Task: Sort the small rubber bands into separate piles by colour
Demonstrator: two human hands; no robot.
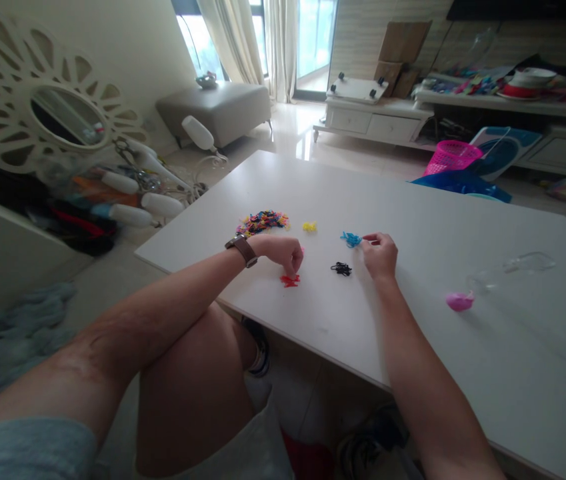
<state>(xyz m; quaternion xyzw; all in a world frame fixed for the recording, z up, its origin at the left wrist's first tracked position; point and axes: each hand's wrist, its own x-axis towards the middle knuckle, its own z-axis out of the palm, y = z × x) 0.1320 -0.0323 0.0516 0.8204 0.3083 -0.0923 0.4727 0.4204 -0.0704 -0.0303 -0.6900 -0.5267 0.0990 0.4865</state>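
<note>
Several small heaps of what look like thin rubber bands lie on the white table (443, 233). My left hand (283, 253), with a brown-strapped watch (243, 250) on its wrist, points down with fingers pinched at the red heap (291, 281). A bit of pink shows behind that hand. My right hand (381, 256) has its fingertips closed together at the right edge of the blue heap (351, 239). Whatever is between either hand's fingers is too small to make out. Between the hands lie a black heap (341, 269) and, farther back, a yellow heap (309, 227).
A larger mixed-colour heap (265, 220) lies beyond my left wrist. On the right of the table are a pink object (459, 301) and a clear plastic piece (527, 263). A lamp with white shades (163, 205) stands by the left edge; a pink basket (455, 155) is behind the table.
</note>
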